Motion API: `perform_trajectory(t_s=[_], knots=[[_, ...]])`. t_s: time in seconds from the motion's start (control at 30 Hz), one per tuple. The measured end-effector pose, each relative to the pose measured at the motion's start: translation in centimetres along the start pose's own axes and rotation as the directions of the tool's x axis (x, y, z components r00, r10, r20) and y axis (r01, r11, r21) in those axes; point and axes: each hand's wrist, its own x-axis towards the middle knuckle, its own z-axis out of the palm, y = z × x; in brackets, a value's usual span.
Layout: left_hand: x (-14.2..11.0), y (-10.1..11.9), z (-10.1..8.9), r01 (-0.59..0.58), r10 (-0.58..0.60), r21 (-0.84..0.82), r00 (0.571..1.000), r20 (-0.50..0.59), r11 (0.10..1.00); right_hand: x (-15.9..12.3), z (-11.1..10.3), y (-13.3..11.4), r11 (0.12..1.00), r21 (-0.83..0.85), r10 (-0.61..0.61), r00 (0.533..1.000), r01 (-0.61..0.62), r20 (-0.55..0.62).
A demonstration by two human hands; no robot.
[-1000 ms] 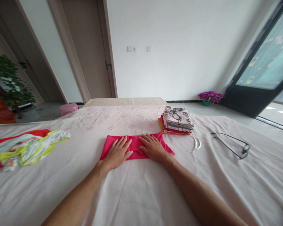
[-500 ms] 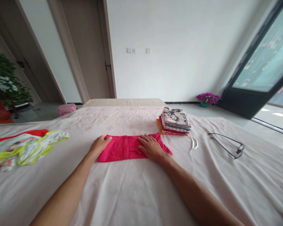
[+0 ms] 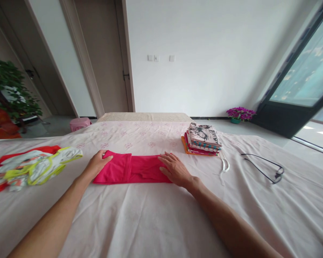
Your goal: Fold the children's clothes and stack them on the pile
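Observation:
A folded pink garment (image 3: 130,170) lies as a long strip on the pale bedsheet (image 3: 156,215) in front of me. My left hand (image 3: 97,164) grips the strip's left end, fingers curled over its edge. My right hand (image 3: 174,169) lies flat on the right end, fingers spread. A stack of folded clothes (image 3: 203,139) sits just beyond my right hand, with a white drawstring (image 3: 224,165) trailing from it.
A heap of unfolded red, yellow and white clothes (image 3: 29,166) lies at the left. A black wire hanger (image 3: 263,166) rests on the sheet at the right. Beyond the bed are a pink stool (image 3: 79,124), a doorway, a potted plant and a purple flower pot.
My left hand slid from the middle of the pink garment to its left end and took hold of it. The garment now stretches further left. My right hand stayed flat on it.

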Motion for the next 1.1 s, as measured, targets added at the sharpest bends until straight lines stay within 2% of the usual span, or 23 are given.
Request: perform_trajectory(t_s=[0.1,0.2,0.23,0.33,0.5,0.7,0.9,1.03,1.1], knots=[[-0.6,-1.0,-1.4,-0.047,0.065,0.364,0.997,-0.038,0.930,-0.1,0.7,-0.8,0.995,0.028,-0.093,0.993,0.091,0.075],[-2.8,0.3,-0.7,-0.153,0.253,0.533,0.960,-0.120,0.832,-0.3,1.4,-1.1,0.995,0.035,-0.095,0.990,0.092,0.108],[-3.6,1.1,-0.1,-0.188,0.282,0.524,0.953,-0.107,0.831,-0.3,1.6,-1.1,0.996,0.034,-0.090,0.990,0.087,0.106],[-5.6,3.9,2.1,-0.253,0.279,0.486,0.960,0.019,0.837,-0.4,1.8,-1.1,0.996,0.036,-0.083,0.993,0.080,0.087],[-6.6,6.4,4.7,-0.252,0.219,0.623,0.967,0.132,0.741,-0.3,2.1,-1.0,0.996,0.033,-0.084,0.994,0.082,0.068],[-5.7,6.4,4.5,-0.241,0.178,0.623,0.971,0.162,0.744,-0.3,2.3,-0.7,0.995,0.041,-0.098,0.995,0.096,0.037],[-5.4,5.7,4.4,-0.195,0.179,0.469,0.981,0.078,0.861,-0.4,2.3,-0.6,0.993,0.049,-0.108,0.993,0.106,0.040],[-5.5,5.6,4.7,-0.248,0.197,0.391,0.966,0.166,0.886,-0.3,2.3,-0.6,0.994,0.048,-0.105,0.993,0.103,0.047],[-5.4,5.5,4.7,-0.271,0.225,0.354,0.960,0.165,0.895,-0.3,2.3,-0.7,0.994,0.045,-0.103,0.993,0.101,0.049]])
